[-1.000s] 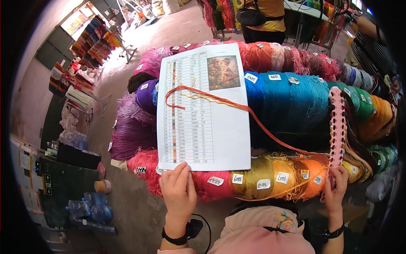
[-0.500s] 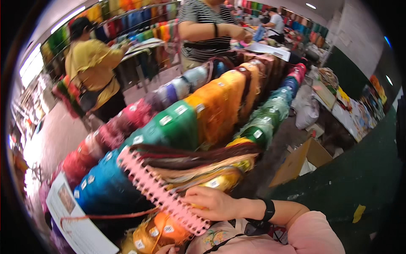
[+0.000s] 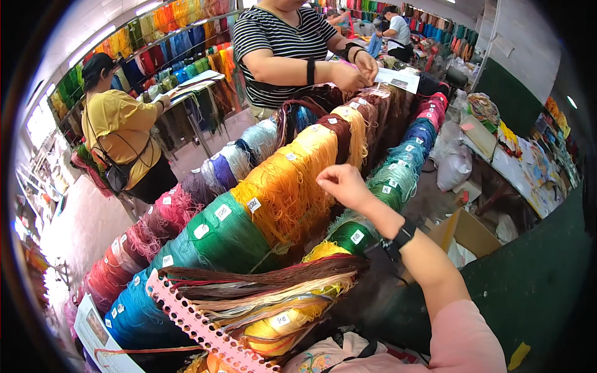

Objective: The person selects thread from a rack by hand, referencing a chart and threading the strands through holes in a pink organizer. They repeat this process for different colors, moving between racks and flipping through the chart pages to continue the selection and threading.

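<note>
Since half a second ago, my right hand (image 3: pixel 341 184) has left the pink rack (image 3: pixel 205 326) and reached up to the orange skein (image 3: pixel 283 186), fingers pinched shut on its strands. Several threads (image 3: pixel 261 283) already hang in the rack; many holes remain unfilled. Left hand is out of view.

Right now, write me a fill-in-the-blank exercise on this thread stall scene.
1. The right hand pinches strands of the ______ thread bundle.
2. The pink strip at the lower edge is pierced with a row of ______.
3. The person in the striped shirt works on a sheet of ______ lying on the bundles.
4. The right wrist wears a ______ band.

Missing words: orange; holes; paper; black
</note>
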Tool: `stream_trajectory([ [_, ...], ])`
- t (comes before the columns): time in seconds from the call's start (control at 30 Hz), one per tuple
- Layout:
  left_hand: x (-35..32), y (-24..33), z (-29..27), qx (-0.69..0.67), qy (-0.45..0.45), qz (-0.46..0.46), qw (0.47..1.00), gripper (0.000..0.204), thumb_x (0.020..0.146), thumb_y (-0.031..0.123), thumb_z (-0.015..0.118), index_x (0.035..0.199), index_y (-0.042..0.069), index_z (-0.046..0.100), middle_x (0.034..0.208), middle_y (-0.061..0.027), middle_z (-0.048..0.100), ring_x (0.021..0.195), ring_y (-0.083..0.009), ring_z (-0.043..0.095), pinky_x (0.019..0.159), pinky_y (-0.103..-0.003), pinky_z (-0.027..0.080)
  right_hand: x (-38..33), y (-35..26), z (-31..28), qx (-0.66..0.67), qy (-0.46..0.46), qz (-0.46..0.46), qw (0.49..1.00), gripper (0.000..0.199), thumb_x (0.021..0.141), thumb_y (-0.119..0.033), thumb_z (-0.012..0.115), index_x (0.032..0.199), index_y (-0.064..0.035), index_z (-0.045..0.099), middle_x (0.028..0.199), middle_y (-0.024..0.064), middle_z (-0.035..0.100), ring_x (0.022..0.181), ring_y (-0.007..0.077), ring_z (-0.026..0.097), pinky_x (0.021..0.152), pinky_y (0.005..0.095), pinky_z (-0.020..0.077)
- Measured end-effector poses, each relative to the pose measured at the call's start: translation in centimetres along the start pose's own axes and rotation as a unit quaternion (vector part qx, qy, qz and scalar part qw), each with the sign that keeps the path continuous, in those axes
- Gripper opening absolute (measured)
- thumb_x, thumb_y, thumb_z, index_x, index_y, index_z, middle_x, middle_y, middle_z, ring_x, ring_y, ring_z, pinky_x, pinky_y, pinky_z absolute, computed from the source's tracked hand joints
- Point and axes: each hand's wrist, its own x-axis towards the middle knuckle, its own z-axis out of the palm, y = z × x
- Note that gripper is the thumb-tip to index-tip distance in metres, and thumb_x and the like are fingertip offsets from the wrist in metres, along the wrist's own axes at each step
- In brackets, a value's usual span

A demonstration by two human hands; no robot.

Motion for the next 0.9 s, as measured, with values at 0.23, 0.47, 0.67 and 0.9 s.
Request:
stream_trajectory([
  [0.23, -0.5, 1.3, 1.5, 0.001, 0.050, -0.006, 0.999, 0.015, 0.081, 0.004, 0.051, 0.094, -0.003, 0.054, 0.072, -0.0046, 0.056, 0.060, -0.0089, 0.051, 0.055, -0.019, 0.043, 6.5, 0.5, -0.2, -0.002, -0.046, 0.019, 0.999, 0.010, 0.066, -0.009, 0.056, 0.067, -0.0010, 0.060, 0.060, 0.0107, 0.059, 0.052, 0.0171, 0.059, 0.053, 0.0275, 0.0458],
  [0.47, -0.9, 1.5, 2.1, -0.005, 0.075, -0.002, 0.997, 0.016, 0.081, 0.003, 0.051, 0.096, -0.004, 0.054, 0.072, -0.0045, 0.055, 0.060, -0.0092, 0.051, 0.056, -0.019, 0.043, 10.0, 1.7, 0.9, -0.138, -0.055, -0.063, 0.987, 0.011, 0.058, -0.011, 0.058, 0.065, -0.0023, 0.061, 0.064, 0.0143, 0.058, 0.060, 0.0232, 0.058, 0.059, 0.0301, 0.0452],
  [0.67, -0.9, 1.3, 2.1, -0.025, 0.087, -0.010, 0.996, 0.016, 0.081, 0.003, 0.050, 0.095, -0.003, 0.054, 0.072, -0.0048, 0.056, 0.060, -0.0091, 0.051, 0.056, -0.020, 0.043, 10.4, 1.2, -0.3, 0.073, -0.134, 0.131, 0.979, 0.007, 0.063, -0.009, 0.057, 0.062, -0.0027, 0.058, 0.054, 0.0032, 0.055, 0.049, 0.0103, 0.051, 0.045, 0.0231, 0.0395],
  [0.9, -0.7, 1.4, 1.5, -0.006, 0.066, 0.017, 0.998, 0.016, 0.081, 0.004, 0.051, 0.095, -0.004, 0.054, 0.073, -0.0053, 0.057, 0.061, -0.0089, 0.052, 0.057, -0.020, 0.043, 9.6, 1.0, -1.4, 0.280, -0.073, 0.168, 0.942, 0.006, 0.065, -0.010, 0.057, 0.064, -0.0039, 0.056, 0.058, 0.0027, 0.053, 0.044, 0.0085, 0.045, 0.039, 0.0218, 0.0355],
])
